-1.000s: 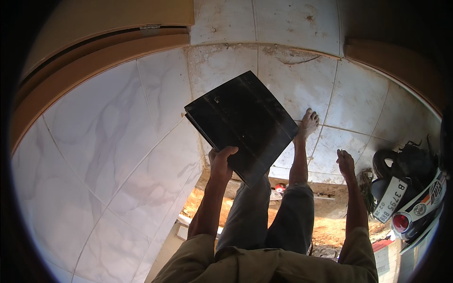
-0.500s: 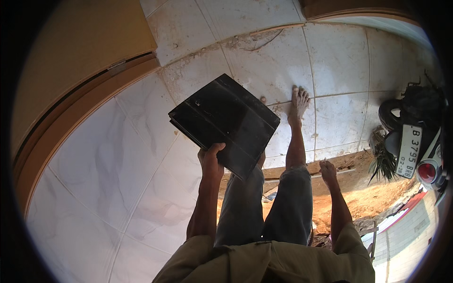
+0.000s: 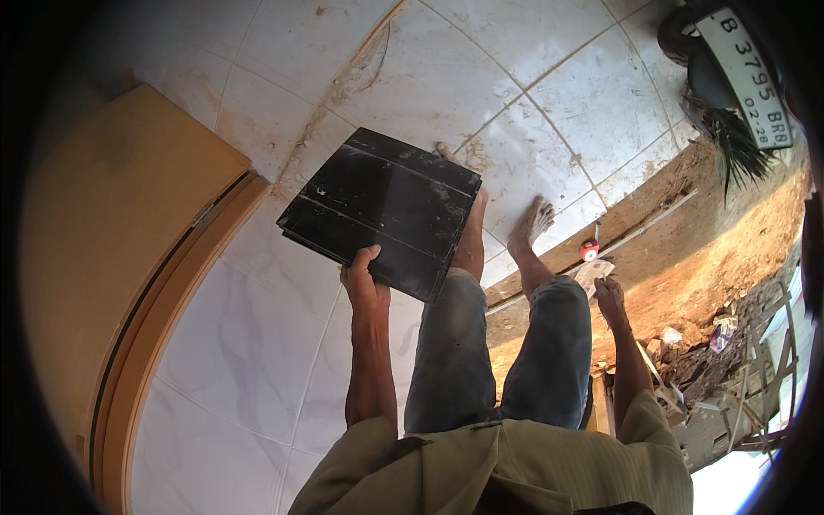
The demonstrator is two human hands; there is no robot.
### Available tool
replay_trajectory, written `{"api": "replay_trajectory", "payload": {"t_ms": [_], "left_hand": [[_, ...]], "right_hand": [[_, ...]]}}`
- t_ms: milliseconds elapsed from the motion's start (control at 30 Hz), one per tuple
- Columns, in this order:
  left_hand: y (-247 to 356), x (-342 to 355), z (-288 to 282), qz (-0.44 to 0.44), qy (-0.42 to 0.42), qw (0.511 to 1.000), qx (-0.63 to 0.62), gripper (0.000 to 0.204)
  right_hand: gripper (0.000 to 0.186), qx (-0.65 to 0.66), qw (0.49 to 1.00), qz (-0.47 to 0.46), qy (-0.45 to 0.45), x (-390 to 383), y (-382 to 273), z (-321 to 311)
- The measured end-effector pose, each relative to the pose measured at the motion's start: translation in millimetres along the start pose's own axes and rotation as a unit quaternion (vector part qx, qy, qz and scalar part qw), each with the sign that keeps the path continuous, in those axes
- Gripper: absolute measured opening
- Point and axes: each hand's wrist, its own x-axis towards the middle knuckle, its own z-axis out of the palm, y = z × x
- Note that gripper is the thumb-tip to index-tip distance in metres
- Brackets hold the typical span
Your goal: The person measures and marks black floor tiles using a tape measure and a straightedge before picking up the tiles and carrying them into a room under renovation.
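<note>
A stack of flat black square panels, perhaps tiles, (image 3: 382, 206) hangs tilted in front of my legs, scuffed and dusty, with thin lines across its top. At its near edge my left hand (image 3: 366, 279) grips it, thumb on top and the other fingers hidden underneath. My right hand (image 3: 610, 300) hangs beside my right knee with its fingers curled in, and nothing shows in it. Just beyond that hand, at the dirt's edge, lie a pale flat piece (image 3: 594, 273) and a small red round thing (image 3: 590, 251), possibly a tape measure.
White floor tiles (image 3: 446, 77) stretch ahead, dirty along a joint. A brown-framed door (image 3: 129, 249) stands at left. Bare earth (image 3: 704, 232) lies right of the tiles, with wooden debris (image 3: 747, 386) farther right. A motorcycle's plate (image 3: 745, 77) and a spiky plant (image 3: 731, 142) are at upper right.
My view and body have turned right, so door, earth and motorcycle sit differently. The black stack stays in my left hand, now farther left in view. The small red thing has come into sight.
</note>
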Motion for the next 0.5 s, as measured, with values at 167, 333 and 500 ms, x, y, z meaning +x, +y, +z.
{"api": "replay_trajectory", "payload": {"t_ms": [167,333,500], "left_hand": [[-22.1,-18.0,12.4,0.019,-0.026,0.998,0.052,0.038],[-49.1,-44.2,22.4,0.035,-0.074,0.990,0.114,0.038],[-75.4,-93.3,70.2,0.032,-0.084,0.973,0.214,0.040]], "right_hand": [[0.036,0.067,0.996,0.055,0.014,-17.7,39.0,24.2],[0.037,0.090,0.994,0.051,0.037,-40.7,95.8,49.1],[0.037,0.114,0.988,0.080,0.061,-63.1,179.5,76.8]]}}
